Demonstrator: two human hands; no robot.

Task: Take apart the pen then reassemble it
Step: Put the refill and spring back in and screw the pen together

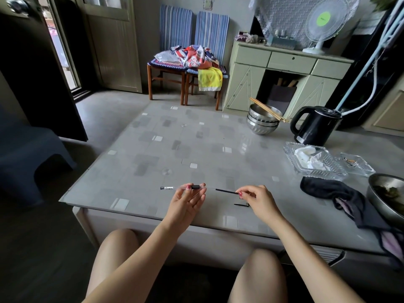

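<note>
- Left hand (187,199) pinches the clear pen barrel (175,188) above the table's (153,149) near edge; a tilt could drop it.
- Right hand (255,199) grips the refill (226,191), part-way out; bending might kink it.
- Small black part (241,204) lying near the right hand could roll off.

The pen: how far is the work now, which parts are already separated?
Done: a small black piece lies loose on the table. In hand: the left hand holds the clear barrel, and the right hand pinches the dark refill, partly out of the barrel. Whether it goes out or in, I cannot tell. Left: full reassembly.
</note>
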